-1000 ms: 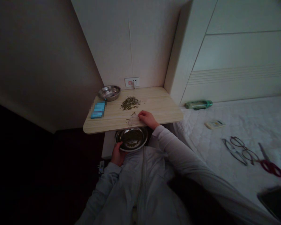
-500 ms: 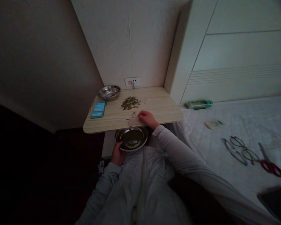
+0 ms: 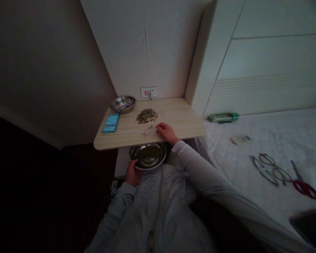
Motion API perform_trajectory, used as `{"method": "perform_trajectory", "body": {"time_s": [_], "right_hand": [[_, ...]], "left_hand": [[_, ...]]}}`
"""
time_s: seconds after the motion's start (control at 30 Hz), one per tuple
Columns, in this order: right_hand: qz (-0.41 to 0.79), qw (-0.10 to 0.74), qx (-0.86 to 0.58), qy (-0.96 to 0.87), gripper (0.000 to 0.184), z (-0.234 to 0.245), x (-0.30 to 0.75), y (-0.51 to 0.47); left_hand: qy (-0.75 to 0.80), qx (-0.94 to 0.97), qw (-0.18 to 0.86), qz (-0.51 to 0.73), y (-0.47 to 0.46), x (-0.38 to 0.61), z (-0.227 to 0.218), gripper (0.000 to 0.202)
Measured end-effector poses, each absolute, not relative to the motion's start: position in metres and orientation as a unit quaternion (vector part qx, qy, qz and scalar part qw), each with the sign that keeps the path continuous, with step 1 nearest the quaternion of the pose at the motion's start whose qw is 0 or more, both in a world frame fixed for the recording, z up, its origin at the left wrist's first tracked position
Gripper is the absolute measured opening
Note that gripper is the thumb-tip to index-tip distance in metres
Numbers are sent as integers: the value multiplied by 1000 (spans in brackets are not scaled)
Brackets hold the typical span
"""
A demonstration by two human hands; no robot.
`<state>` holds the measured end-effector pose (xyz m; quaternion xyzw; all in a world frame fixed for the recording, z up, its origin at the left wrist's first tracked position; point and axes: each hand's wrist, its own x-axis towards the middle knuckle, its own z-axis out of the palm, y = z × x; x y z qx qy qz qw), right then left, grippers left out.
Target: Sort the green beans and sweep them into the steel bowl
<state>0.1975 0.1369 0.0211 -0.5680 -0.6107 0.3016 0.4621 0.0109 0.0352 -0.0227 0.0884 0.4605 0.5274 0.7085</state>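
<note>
At the near edge of the pale wooden tabletop, my right hand lies loosely curled beside small green seeds, while my left hand grips the round steel bowl just below; I judge its rim belongs tight under that edge.

Table: rear bowl at back left, packet before it, seed pile centre. Lower bowl beneath front edge. Bed right.
</note>
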Motion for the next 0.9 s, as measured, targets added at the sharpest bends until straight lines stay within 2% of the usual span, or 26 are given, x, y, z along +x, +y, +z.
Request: {"method": "perform_trajectory", "body": {"time_s": [0.33, 0.9], "right_hand": [[275, 460, -576, -617, 18, 19, 197, 140], [273, 457, -577, -619, 16, 18, 198, 139]], "left_hand": [[470, 87, 707, 522, 36, 11, -22, 14], [477, 83, 699, 527, 35, 11, -21, 12]]}}
